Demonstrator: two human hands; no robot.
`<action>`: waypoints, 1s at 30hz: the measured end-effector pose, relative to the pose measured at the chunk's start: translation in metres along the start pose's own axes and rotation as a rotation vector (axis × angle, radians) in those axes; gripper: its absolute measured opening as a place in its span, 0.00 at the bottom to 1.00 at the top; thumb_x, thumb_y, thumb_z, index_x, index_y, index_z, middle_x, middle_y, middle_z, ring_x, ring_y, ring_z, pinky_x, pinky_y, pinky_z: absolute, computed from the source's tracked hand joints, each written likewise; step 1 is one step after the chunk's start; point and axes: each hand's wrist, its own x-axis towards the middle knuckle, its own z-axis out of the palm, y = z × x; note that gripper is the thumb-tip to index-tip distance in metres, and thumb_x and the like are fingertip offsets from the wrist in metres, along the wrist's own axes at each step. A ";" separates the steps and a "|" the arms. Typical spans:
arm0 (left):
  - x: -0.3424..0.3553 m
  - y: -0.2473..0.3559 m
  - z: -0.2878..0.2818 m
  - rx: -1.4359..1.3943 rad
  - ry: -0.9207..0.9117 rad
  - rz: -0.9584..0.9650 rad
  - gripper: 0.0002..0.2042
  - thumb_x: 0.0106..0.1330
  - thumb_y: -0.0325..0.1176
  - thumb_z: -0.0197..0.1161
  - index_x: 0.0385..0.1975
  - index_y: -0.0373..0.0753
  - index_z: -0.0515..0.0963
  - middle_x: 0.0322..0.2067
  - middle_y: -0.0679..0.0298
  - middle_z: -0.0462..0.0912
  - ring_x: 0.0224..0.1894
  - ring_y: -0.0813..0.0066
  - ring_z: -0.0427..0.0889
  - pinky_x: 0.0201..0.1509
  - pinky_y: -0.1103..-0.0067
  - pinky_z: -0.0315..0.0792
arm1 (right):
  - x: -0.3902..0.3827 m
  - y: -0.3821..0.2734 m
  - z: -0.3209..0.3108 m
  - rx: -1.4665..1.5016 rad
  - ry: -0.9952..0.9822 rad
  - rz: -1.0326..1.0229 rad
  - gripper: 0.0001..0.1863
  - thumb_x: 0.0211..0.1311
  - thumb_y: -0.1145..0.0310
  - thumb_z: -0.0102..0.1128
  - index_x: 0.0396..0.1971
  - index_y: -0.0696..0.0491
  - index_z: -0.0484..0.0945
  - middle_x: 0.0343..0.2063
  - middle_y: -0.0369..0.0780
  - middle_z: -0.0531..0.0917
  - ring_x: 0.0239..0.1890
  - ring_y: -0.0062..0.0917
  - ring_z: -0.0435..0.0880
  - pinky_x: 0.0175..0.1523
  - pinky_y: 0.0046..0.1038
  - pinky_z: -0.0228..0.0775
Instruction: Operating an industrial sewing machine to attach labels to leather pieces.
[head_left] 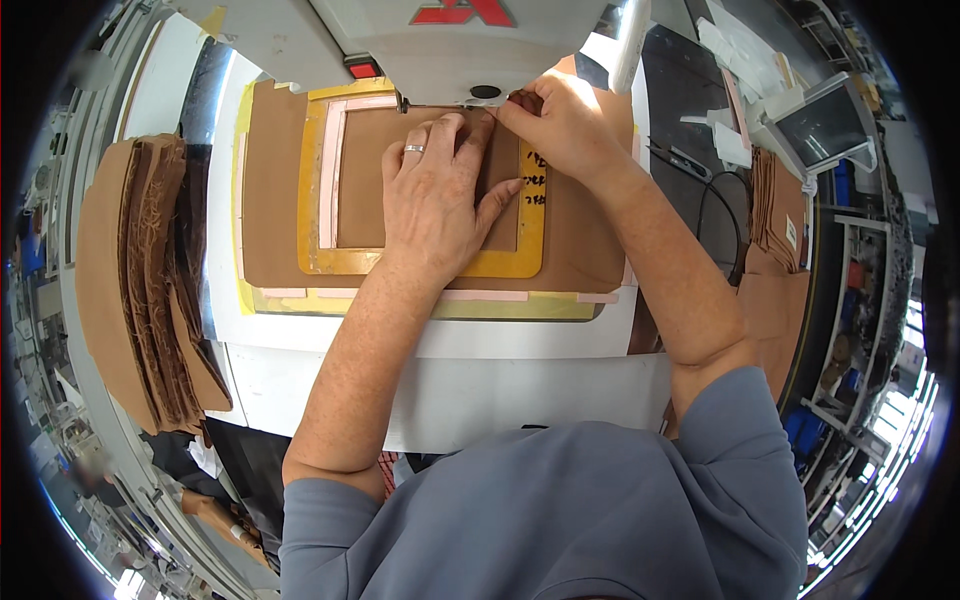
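Observation:
A brown fabric panel (590, 230) lies beneath the head of a large grey sewing machine (450, 55). On top of it rests a yellow rectangular frame (420, 262) with handwriting on its right side. My left hand (435, 195), a ring on one finger, presses flat on the brown material inside the frame, fingers stretched toward the machine head. Just right of those fingertips, my right hand (565, 125) pinches by the machine's lower edge. What lies between its fingertips is too small to make out. Under the panel shows a larger yellow-edged template (530, 305).
Stacked brown fabric pieces (150, 290) with frayed edges stand at the left. More folded brown pieces (775, 220) lie at the right, near a small screen (822, 130). Thread snips (680, 160) and a black cable (735, 215) are on the dark surface right of the template.

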 end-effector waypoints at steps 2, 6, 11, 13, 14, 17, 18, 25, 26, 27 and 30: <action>0.000 0.001 -0.001 -0.003 -0.007 -0.011 0.31 0.63 0.48 0.70 0.63 0.40 0.75 0.57 0.59 0.73 0.61 0.61 0.71 0.64 0.62 0.61 | 0.002 -0.003 -0.001 -0.025 -0.002 0.012 0.13 0.66 0.62 0.67 0.40 0.57 0.85 0.29 0.36 0.84 0.34 0.19 0.82 0.43 0.25 0.76; -0.001 -0.001 0.001 0.003 0.034 0.011 0.29 0.63 0.46 0.70 0.62 0.39 0.76 0.60 0.60 0.74 0.63 0.62 0.71 0.66 0.62 0.60 | 0.010 0.007 0.000 0.041 0.001 -0.048 0.14 0.65 0.61 0.67 0.39 0.59 0.85 0.29 0.39 0.85 0.33 0.21 0.83 0.43 0.26 0.77; 0.000 -0.001 0.001 -0.023 0.004 0.034 0.28 0.65 0.46 0.67 0.63 0.40 0.76 0.62 0.61 0.76 0.66 0.64 0.72 0.69 0.62 0.58 | 0.017 0.023 0.004 0.024 0.010 -0.136 0.15 0.62 0.61 0.67 0.38 0.60 0.85 0.27 0.40 0.85 0.30 0.24 0.82 0.41 0.27 0.77; 0.001 0.000 0.002 -0.008 0.006 0.055 0.27 0.65 0.45 0.67 0.62 0.39 0.77 0.61 0.61 0.77 0.66 0.66 0.72 0.70 0.63 0.58 | 0.021 0.031 0.005 0.025 0.009 -0.137 0.15 0.61 0.61 0.67 0.38 0.60 0.85 0.27 0.40 0.85 0.30 0.24 0.83 0.40 0.27 0.77; 0.001 0.000 0.002 0.006 0.021 0.065 0.26 0.65 0.45 0.67 0.60 0.39 0.78 0.60 0.60 0.79 0.65 0.65 0.73 0.70 0.62 0.59 | 0.022 0.027 0.006 0.031 0.005 -0.142 0.15 0.61 0.61 0.67 0.38 0.59 0.85 0.27 0.40 0.85 0.30 0.25 0.84 0.40 0.27 0.78; -0.001 -0.003 0.004 -0.004 0.071 0.084 0.22 0.63 0.43 0.69 0.55 0.39 0.81 0.56 0.61 0.81 0.62 0.65 0.77 0.68 0.62 0.61 | 0.021 0.016 0.003 -0.099 -0.016 -0.085 0.15 0.60 0.61 0.68 0.38 0.59 0.85 0.29 0.41 0.87 0.31 0.26 0.86 0.42 0.28 0.79; -0.002 -0.004 0.004 -0.028 0.105 0.096 0.20 0.62 0.42 0.70 0.51 0.39 0.83 0.53 0.62 0.83 0.59 0.65 0.79 0.68 0.61 0.62 | 0.021 0.016 0.004 -0.100 -0.016 -0.086 0.15 0.60 0.61 0.68 0.38 0.59 0.85 0.29 0.41 0.87 0.31 0.26 0.86 0.42 0.28 0.79; -0.003 -0.013 0.003 -0.018 0.241 -0.085 0.09 0.59 0.35 0.73 0.37 0.43 0.86 0.38 0.68 0.82 0.46 0.68 0.81 0.56 0.64 0.65 | 0.023 0.020 0.008 -0.165 0.008 -0.083 0.16 0.57 0.61 0.68 0.38 0.59 0.86 0.32 0.43 0.89 0.36 0.31 0.89 0.46 0.30 0.80; -0.003 -0.015 0.003 -0.019 0.245 -0.114 0.08 0.59 0.36 0.73 0.37 0.44 0.86 0.37 0.68 0.82 0.45 0.67 0.81 0.55 0.65 0.64 | 0.023 0.018 0.008 -0.180 0.006 -0.105 0.16 0.57 0.61 0.68 0.38 0.59 0.86 0.33 0.43 0.89 0.37 0.32 0.89 0.47 0.31 0.80; -0.002 -0.015 0.003 -0.021 0.249 -0.142 0.08 0.59 0.36 0.73 0.37 0.44 0.87 0.37 0.68 0.83 0.43 0.67 0.81 0.54 0.66 0.64 | 0.022 0.017 0.008 -0.180 0.005 -0.105 0.16 0.57 0.61 0.68 0.38 0.59 0.86 0.33 0.43 0.89 0.37 0.32 0.89 0.47 0.31 0.80; 0.003 -0.014 -0.001 -0.046 0.221 -0.207 0.08 0.59 0.37 0.74 0.36 0.44 0.87 0.36 0.68 0.83 0.43 0.66 0.81 0.54 0.67 0.63 | 0.016 0.007 0.008 -0.207 0.024 -0.092 0.15 0.57 0.62 0.68 0.38 0.59 0.86 0.33 0.43 0.88 0.37 0.32 0.89 0.47 0.31 0.80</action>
